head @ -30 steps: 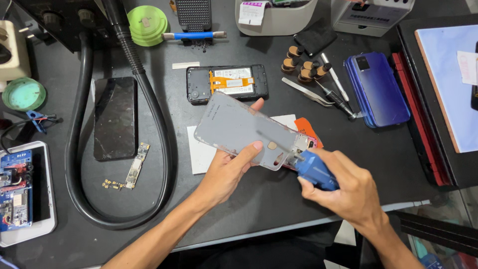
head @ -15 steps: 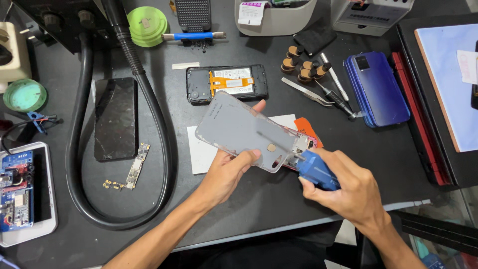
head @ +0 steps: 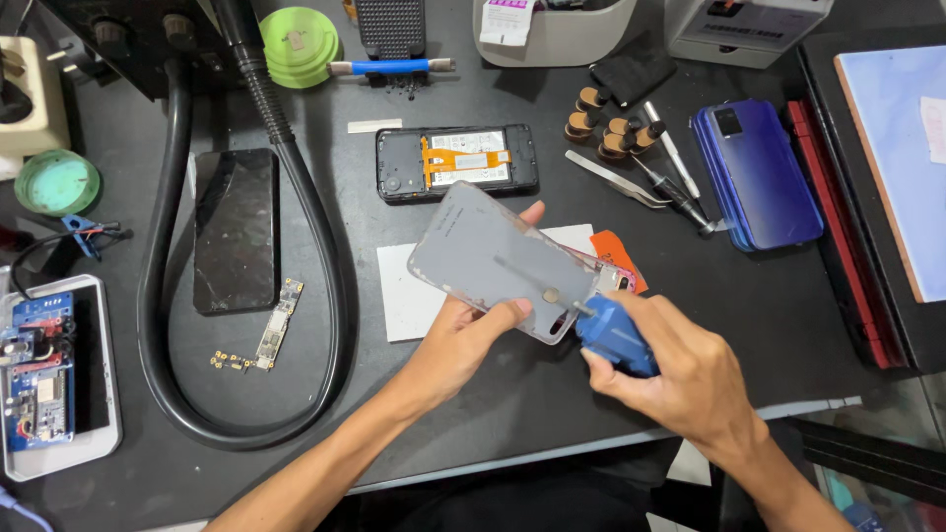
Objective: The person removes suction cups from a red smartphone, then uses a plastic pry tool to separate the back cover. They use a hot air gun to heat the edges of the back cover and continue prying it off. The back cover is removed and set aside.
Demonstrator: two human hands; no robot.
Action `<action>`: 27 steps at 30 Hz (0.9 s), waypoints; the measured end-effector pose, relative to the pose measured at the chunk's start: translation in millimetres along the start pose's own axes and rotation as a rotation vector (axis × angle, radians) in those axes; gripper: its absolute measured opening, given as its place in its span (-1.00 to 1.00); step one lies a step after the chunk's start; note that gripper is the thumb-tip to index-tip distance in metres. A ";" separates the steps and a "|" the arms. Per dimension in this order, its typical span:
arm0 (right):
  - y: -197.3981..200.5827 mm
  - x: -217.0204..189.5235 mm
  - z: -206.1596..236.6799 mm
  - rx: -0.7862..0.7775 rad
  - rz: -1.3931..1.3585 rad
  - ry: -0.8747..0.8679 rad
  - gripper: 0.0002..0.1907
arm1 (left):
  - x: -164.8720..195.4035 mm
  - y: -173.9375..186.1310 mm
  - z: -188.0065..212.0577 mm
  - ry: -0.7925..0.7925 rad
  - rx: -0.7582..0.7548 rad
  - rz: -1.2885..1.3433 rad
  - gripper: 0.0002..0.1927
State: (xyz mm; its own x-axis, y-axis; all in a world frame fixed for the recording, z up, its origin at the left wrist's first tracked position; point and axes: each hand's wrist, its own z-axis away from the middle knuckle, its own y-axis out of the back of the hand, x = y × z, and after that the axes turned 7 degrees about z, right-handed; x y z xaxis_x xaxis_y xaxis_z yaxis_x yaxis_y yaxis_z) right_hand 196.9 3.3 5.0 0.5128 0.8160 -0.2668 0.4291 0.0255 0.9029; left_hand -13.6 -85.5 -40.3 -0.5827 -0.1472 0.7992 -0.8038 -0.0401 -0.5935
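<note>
Grey plastic phone back cover (head: 498,258): tilted above the dark work mat (head: 473,394), held clear of it.
Left hand (head: 463,340): clamps the cover's lower edge.
Right hand (head: 680,369): wrapped around a blue-handled tool (head: 613,335), tip at the cover's corner.
Progress: cover off; opened black phone (head: 456,163) lies apart behind, unassembled.

— Where is the opened phone (head: 458,164)?
— Behind the panel (head: 503,261), which the left hand (head: 463,340) holds over the paper sheet (head: 404,291).
— And the hose (head: 325,256)?
— Left, looping around the circuit board (head: 276,323) and the screen (head: 235,229).
</note>
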 end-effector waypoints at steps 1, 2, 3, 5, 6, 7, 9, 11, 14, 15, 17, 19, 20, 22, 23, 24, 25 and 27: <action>-0.1 -0.1 -0.7 0.000 0.001 -0.007 -0.46 | 0.0 -0.1 0.4 -0.003 -0.001 -0.004 -0.24; 0.0 -0.3 -1.2 0.000 -0.007 -0.016 -0.45 | 0.3 0.0 0.6 -0.007 -0.003 -0.010 -0.23; 0.5 -0.4 -1.6 0.001 -0.015 -0.026 -0.45 | 0.5 -0.3 0.8 -0.010 -0.002 -0.026 -0.23; 0.2 -1.7 -2.9 -0.007 -0.018 -0.028 -0.45 | 1.4 -0.3 0.7 -0.017 -0.001 -0.060 -0.23; -0.4 -3.4 -2.3 -0.019 -0.013 -0.022 -0.45 | 1.6 -0.1 1.0 -0.026 -0.002 -0.076 -0.24; -0.8 -4.4 -1.7 -0.030 -0.008 -0.019 -0.45 | 1.4 0.0 1.7 -0.034 -0.003 -0.090 -0.25; -0.6 -3.5 -2.0 -0.012 -0.029 -0.010 -0.45 | 0.3 0.3 2.5 -0.040 -0.002 -0.115 -0.26; -0.2 -3.3 -2.3 -0.007 -0.040 -0.012 -0.45 | -1.0 0.1 2.0 -0.043 0.006 -0.135 -0.27; -0.3 -4.6 -4.7 -0.017 -0.049 -0.019 -0.46 | -0.6 -1.0 0.5 -0.055 0.005 -0.137 -0.27; -0.6 -6.3 -3.7 -0.023 -0.057 -0.013 -0.47 | -0.6 -1.2 0.2 -0.059 0.002 -0.143 -0.27; -0.3 -6.8 -3.0 -0.021 -0.056 -0.008 -0.47 | -0.9 -1.4 0.1 -0.063 -0.007 -0.154 -0.27; 2.0 -3.9 -4.2 -0.005 -0.040 -0.005 -0.46 | -0.9 -1.6 0.9 -0.070 -0.020 -0.151 -0.29; 2.6 -2.8 -4.8 -0.007 -0.036 -0.024 -0.46 | -0.6 -1.3 0.4 -0.076 -0.029 -0.150 -0.30; 4.5 0.9 -5.5 -0.008 -0.028 -0.061 -0.45 | -0.2 -0.6 -0.4 -0.034 -0.029 -0.095 -0.27; 6.8 3.9 -4.7 -0.019 -0.065 -0.083 -0.47 | -1.0 -0.1 0.3 -0.012 -0.028 -0.066 -0.26; 10.1 8.2 -3.8 -0.030 -0.103 -0.103 -0.48 | -2.5 1.0 0.4 -0.009 -0.004 -0.069 -0.30; 13.3 12.8 -2.7 -0.041 -0.140 -0.124 -0.50 | -4.7 2.4 -0.5 -0.006 0.018 -0.072 -0.34; 20.4 23.8 -0.9 -0.090 -0.348 -0.176 -0.53 | -6.0 8.7 10.9 -0.004 0.046 -0.073 -0.37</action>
